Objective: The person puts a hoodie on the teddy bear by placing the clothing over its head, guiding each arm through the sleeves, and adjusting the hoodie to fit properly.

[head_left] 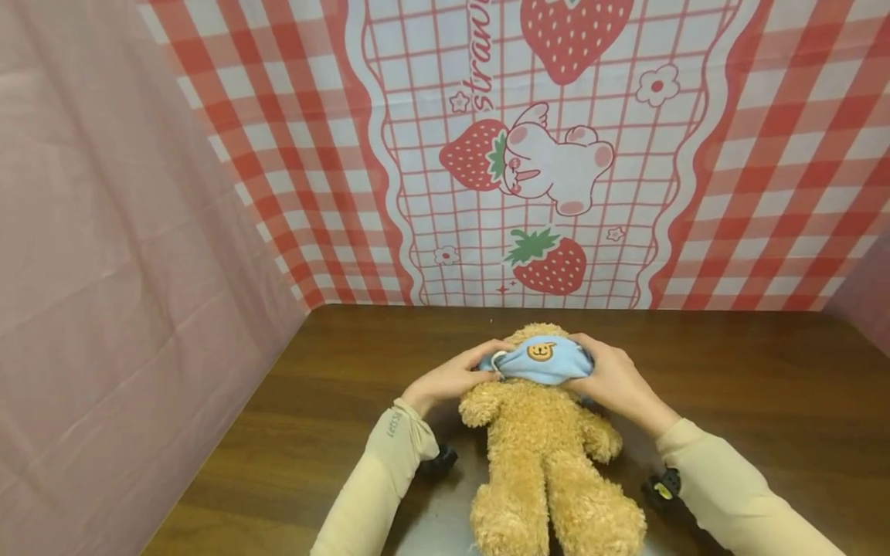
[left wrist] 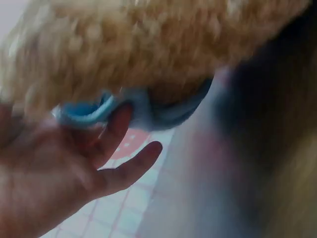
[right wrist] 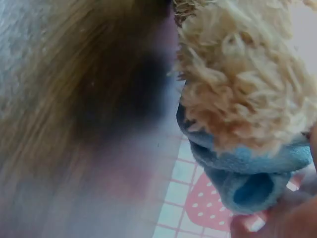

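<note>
A curly tan teddy bear (head_left: 531,436) lies on its back, legs toward me. Over its face and neck is a bunched light blue toy top (head_left: 556,364) with a small bear-face patch; much of the bear's head is hidden under it. My left hand (head_left: 452,377) pinches the top's left edge, beside a white trim. At the opposite edge my right hand (head_left: 619,382) grips the cloth, thumb below and fingers above. The right wrist view shows a round sleeve opening (right wrist: 253,192) by my fingers. In the left wrist view, two fingers (left wrist: 130,171) extend under the blue cloth.
The bear lies on a dark brown wooden table (head_left: 334,401). Behind it hangs a red-checked strawberry cloth (head_left: 320,154), and a pink curtain (head_left: 125,255) borders the left side. Black wrist cameras (head_left: 664,488) sit under both sleeves, close to the bear.
</note>
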The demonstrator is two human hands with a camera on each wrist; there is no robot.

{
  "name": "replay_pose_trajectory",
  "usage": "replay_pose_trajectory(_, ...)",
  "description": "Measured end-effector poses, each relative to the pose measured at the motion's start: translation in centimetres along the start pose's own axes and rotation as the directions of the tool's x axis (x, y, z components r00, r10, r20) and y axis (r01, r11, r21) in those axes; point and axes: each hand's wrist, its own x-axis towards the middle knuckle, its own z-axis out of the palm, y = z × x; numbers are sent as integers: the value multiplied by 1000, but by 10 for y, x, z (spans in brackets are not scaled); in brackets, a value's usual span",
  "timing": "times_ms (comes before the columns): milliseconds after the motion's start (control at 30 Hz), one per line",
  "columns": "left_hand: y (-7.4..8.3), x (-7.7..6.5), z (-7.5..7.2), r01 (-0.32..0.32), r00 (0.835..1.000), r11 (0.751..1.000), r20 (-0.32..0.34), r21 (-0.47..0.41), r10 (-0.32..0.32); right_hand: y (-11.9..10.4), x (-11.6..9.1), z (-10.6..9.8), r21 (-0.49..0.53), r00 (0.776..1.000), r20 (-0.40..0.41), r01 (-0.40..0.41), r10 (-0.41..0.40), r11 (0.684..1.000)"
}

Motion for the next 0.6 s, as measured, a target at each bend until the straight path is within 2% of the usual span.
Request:
replay_pose_trajectory(100, -2, 0, 1, -5, 999, 999, 54, -37, 7, -1, 0, 3, -56, 999, -38, 15, -17, 998)
replay_pose_trajectory(200, -1, 0, 2, -6, 997, 998, 71, -56, 10, -3, 2, 5, -96, 998, -56, 25, -30, 995)
replay_pose_trajectory(400, 0, 1, -1, -37, 995, 999, 89, -12, 38, -5, 6, 9, -135, 997, -66, 30, -39, 990)
replay_pose_trajectory(500, 2, 1, -3, -22, 997, 1000, 74, 3, 22, -4, 7, 11, -117, 997, -59, 32, -39, 993)
replay_pose_trajectory(600, 6, 0, -3, 51, 999, 999, 8, -17, -51, -3, 6, 12, -67, 999, -32, 37, -39, 997)
